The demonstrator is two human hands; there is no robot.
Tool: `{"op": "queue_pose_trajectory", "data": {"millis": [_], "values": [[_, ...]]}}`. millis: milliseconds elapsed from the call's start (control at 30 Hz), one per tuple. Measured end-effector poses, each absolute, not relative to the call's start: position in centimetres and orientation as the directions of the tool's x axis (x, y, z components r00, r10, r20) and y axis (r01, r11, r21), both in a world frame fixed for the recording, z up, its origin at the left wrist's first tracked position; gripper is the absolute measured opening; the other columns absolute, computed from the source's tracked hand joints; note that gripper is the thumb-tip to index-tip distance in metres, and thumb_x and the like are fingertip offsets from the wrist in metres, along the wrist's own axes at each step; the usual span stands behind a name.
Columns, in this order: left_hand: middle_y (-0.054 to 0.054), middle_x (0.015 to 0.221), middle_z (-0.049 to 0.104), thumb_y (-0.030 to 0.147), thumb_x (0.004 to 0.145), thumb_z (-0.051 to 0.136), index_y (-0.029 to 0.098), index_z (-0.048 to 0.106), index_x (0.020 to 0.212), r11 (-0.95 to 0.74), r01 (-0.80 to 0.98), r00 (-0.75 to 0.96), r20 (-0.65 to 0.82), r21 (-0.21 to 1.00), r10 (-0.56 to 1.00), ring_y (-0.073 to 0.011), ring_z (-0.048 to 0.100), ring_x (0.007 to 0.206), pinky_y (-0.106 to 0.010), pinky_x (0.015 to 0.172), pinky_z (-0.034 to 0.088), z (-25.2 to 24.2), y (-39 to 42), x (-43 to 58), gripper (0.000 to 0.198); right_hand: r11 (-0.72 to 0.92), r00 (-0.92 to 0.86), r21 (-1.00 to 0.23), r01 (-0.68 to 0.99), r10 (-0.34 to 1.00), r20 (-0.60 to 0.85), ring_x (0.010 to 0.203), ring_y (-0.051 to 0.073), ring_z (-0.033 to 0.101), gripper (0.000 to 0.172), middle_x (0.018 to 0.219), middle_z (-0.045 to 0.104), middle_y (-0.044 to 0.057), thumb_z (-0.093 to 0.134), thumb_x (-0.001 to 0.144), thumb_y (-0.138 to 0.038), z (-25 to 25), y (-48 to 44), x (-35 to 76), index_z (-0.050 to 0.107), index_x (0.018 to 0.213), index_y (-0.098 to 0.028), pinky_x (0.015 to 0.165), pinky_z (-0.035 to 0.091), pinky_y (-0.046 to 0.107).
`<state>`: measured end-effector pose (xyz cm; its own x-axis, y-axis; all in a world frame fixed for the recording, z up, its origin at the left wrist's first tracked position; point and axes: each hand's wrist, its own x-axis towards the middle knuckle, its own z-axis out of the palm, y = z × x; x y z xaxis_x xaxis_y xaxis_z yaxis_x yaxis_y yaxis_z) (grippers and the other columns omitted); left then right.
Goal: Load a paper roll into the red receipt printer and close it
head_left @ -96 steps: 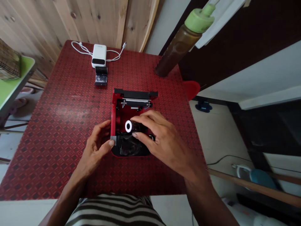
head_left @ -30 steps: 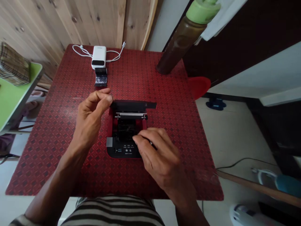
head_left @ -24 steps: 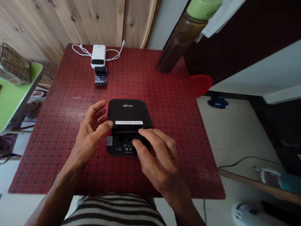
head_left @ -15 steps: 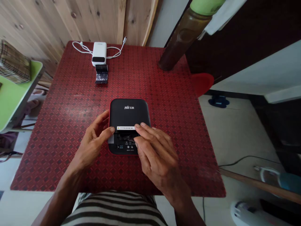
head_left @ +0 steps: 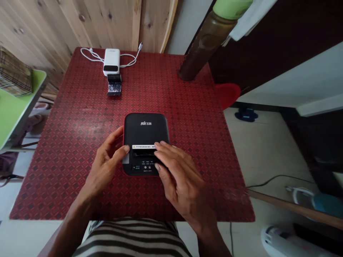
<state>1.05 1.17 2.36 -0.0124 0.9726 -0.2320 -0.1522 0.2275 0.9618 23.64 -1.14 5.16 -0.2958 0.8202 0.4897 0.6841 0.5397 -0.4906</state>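
Note:
A small black printer [head_left: 146, 132] with a red base sits in the middle of the red patterned table [head_left: 80, 117], its lid down. My left hand [head_left: 107, 166] rests against the printer's left front corner, thumb on the lid's edge and fingers spread. My right hand [head_left: 179, 178] lies over the front right of the printer, fingertips on the lid beside the paper slot, fingers stretched out. Neither hand holds anything.
A white power bank [head_left: 111, 65] with a white cable and a small black part [head_left: 114, 85] lie at the table's far side. A tall brown bottle [head_left: 206, 39] with a green cap stands at the far right corner. A green side table [head_left: 13, 110] is on the left.
The printer's lid, open a second ago, has been swung down and is now closed. Both hands have come to rest at its front edge.

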Motion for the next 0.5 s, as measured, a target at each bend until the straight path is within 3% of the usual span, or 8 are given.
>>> {"op": "queue_pose_trajectory", "data": {"millis": [100,200,333,500], "values": [[-0.006,0.172,0.065,0.044,0.106,0.08,0.034,0.07,0.16,0.235,-0.144,-0.009,-0.239,0.961,0.971,-0.0365,0.054,0.165,-0.056,0.138,0.042,2.1,0.0,0.6,0.056,0.46,-0.133,-0.555,0.694,0.838,0.529,0.134,0.028,0.08,0.038,0.139,0.084,0.014,0.067,0.109,-0.007,4.6,-2.1,24.2,0.068,0.143,-0.023,0.112,0.07,0.051],[-0.005,0.173,0.064,0.042,0.105,0.081,0.038,0.069,0.161,0.249,-0.142,0.007,-0.251,0.958,0.968,-0.0382,0.057,0.163,-0.056,0.132,0.05,2.2,-1.0,0.4,0.058,0.357,0.014,-0.603,0.714,0.853,0.522,0.124,0.029,0.083,0.04,0.135,0.084,0.014,0.071,0.109,-0.016,3.6,-3.4,24.4,0.067,0.148,-0.025,0.102,0.073,0.049],[-0.004,0.167,0.069,0.04,0.103,0.083,0.04,0.071,0.158,0.259,-0.123,-0.02,-0.264,0.958,0.964,-0.0377,0.068,0.151,-0.052,0.121,0.06,2.4,-1.4,0.6,0.056,0.261,0.065,-0.652,0.712,0.9,0.431,0.11,0.028,0.085,0.048,0.135,0.083,0.015,0.071,0.111,-0.03,2.0,-4.9,24.0,0.06,0.158,-0.025,0.091,0.076,0.046],[-0.001,0.168,0.068,0.036,0.104,0.082,0.041,0.073,0.156,0.265,-0.168,-0.027,-0.273,0.95,0.962,-0.0334,0.069,0.149,-0.045,0.119,0.059,2.5,-1.1,0.7,0.054,0.23,0.113,-0.7,0.676,0.907,0.406,0.108,0.027,0.086,0.055,0.138,0.082,0.018,0.072,0.111,-0.031,1.1,-5.8,23.2,0.054,0.163,-0.023,0.091,0.077,0.044]]}}
